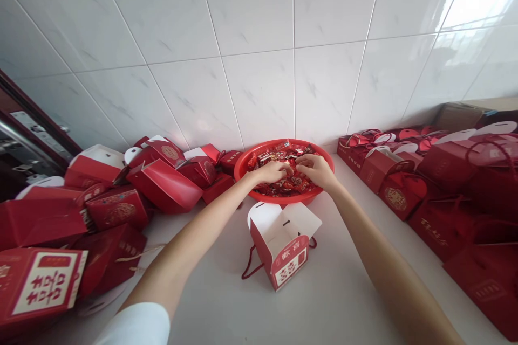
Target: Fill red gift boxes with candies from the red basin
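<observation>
Both of my hands reach into a red plastic basket (242, 168) against the wall, full of small wrapped candies (279, 187). My left hand (275, 172) lies over the candies with its fingers curled down among them. Close by on its right, my right hand (316, 169) bends its fingers and thumb together over the pile. What either hand grips is too small to make out. Between my forearms, just in front of the basket, a red and white gift box (263, 241) stands with its top flaps spread and dark red cord handles hanging at its sides.
Red gift boxes lie heaped on the left, among them a box with a white label (44, 283). More red boxes (376, 170) stand in rows along the right. A cardboard carton (461, 116) sits behind them. White tiles (259, 91) cover the wall.
</observation>
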Demonstrator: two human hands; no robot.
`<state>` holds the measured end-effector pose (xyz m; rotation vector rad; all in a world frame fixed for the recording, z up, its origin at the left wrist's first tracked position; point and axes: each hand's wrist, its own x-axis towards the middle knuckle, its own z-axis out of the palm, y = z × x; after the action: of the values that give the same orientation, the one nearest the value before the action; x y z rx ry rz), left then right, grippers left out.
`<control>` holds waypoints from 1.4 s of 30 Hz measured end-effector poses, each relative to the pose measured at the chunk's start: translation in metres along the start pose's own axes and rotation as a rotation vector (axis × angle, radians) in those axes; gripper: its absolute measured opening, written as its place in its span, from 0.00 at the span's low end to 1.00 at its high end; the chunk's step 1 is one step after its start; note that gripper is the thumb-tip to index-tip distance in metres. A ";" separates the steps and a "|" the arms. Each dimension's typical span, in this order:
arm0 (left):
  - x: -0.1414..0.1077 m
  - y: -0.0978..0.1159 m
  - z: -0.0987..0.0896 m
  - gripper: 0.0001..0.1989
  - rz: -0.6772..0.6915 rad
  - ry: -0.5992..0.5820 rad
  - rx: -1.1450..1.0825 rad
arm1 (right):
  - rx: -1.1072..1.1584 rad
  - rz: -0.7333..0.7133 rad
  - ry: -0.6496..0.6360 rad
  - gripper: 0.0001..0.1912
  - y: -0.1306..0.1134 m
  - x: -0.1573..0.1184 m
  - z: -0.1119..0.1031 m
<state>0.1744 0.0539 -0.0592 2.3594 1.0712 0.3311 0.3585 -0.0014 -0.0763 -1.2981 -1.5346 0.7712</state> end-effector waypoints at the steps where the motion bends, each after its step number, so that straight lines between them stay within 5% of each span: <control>1: 0.005 0.003 0.000 0.16 0.007 -0.034 0.043 | 0.021 0.010 0.020 0.09 0.000 0.000 -0.001; 9: 0.039 0.007 0.020 0.12 0.076 -0.201 0.228 | 0.205 0.031 0.097 0.11 0.001 0.002 -0.004; 15: 0.032 -0.006 0.017 0.31 0.000 -0.187 0.125 | 0.269 0.055 0.078 0.08 -0.005 0.000 -0.005; 19: 0.027 -0.005 0.011 0.28 -0.010 -0.142 0.110 | 0.244 0.061 0.101 0.08 -0.004 0.001 -0.004; 28: 0.023 0.004 0.000 0.25 0.202 0.238 -0.436 | 0.177 0.050 0.123 0.15 0.002 0.003 -0.006; 33: 0.018 0.012 0.001 0.26 0.207 0.172 -0.694 | 0.338 0.094 -0.067 0.20 -0.001 0.001 -0.007; 38: 0.017 0.016 -0.002 0.28 0.120 0.057 -0.851 | 0.415 0.107 0.006 0.13 -0.005 0.000 -0.008; 42: 0.018 0.019 -0.002 0.23 0.138 0.102 -0.773 | 0.413 0.160 0.079 0.12 -0.008 0.001 -0.009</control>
<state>0.1971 0.0584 -0.0469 1.7252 0.6500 0.7660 0.3638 -0.0031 -0.0655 -1.1317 -1.1411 1.0624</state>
